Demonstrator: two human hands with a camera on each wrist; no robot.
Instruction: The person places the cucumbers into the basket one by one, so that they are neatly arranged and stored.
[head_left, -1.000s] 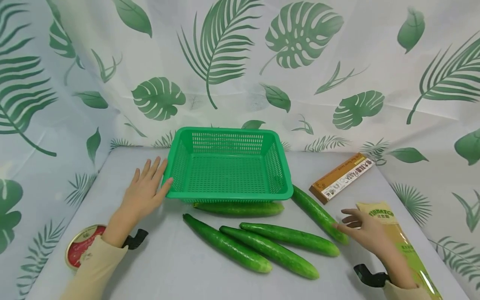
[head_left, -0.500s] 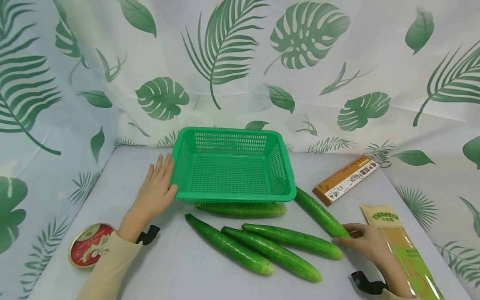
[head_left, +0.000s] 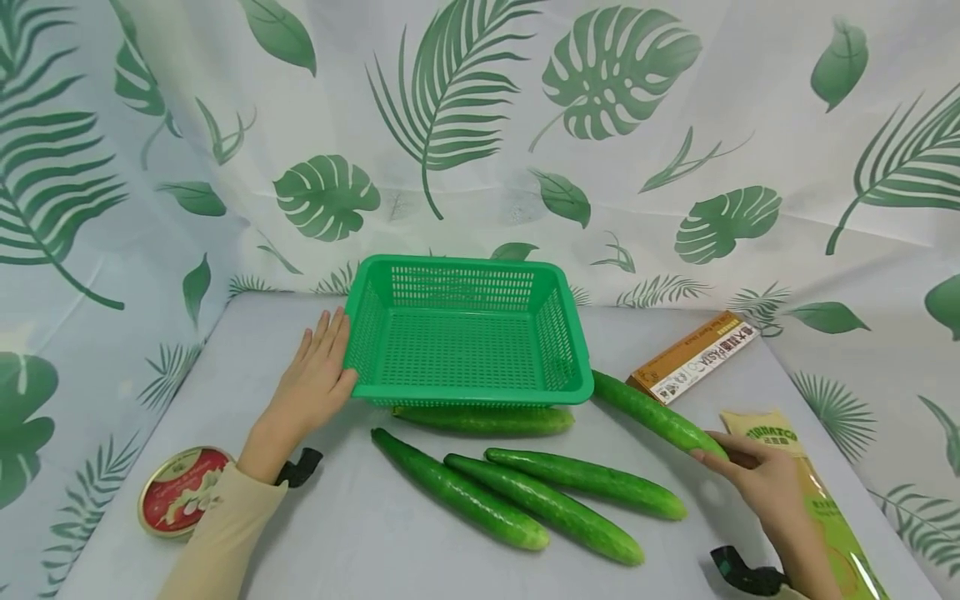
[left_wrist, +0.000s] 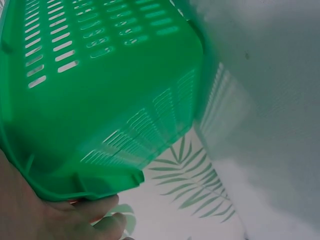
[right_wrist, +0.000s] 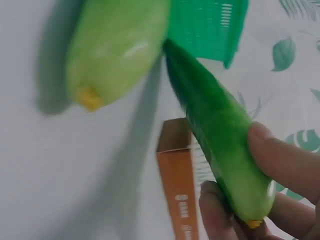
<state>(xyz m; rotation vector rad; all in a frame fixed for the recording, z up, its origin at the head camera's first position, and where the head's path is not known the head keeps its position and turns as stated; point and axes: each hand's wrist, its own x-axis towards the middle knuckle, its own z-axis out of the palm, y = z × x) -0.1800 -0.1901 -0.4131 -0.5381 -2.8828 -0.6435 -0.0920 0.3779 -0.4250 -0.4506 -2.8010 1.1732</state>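
Note:
With its thumb and fingers, my right hand (head_left: 765,479) pinches the pale end of a green cucumber (head_left: 651,412). That end is lifted off the table in the right wrist view, where the cucumber (right_wrist: 220,140) points toward the basket. Its far tip is close to the right front corner of a green plastic basket (head_left: 468,395). My left hand (head_left: 311,383) rests against the basket's left side, fingers fairly straight. In the left wrist view its fingers (left_wrist: 95,206) lie along the rim. Three cucumbers (head_left: 543,508) lie in front, and another cucumber (head_left: 483,420) lies along the basket's front side.
A brown and white pasta box (head_left: 693,357) lies behind the held cucumber. A yellow-green noodle packet (head_left: 828,512) lies partly behind my right forearm. By my left forearm sits a round red tin (head_left: 180,493). A leaf-print cloth (head_left: 465,108) hangs behind the table.
My right hand has reached down to the rightmost cucumber, gripped its end and raised it slightly, swinging it right. The left hand stays by the basket.

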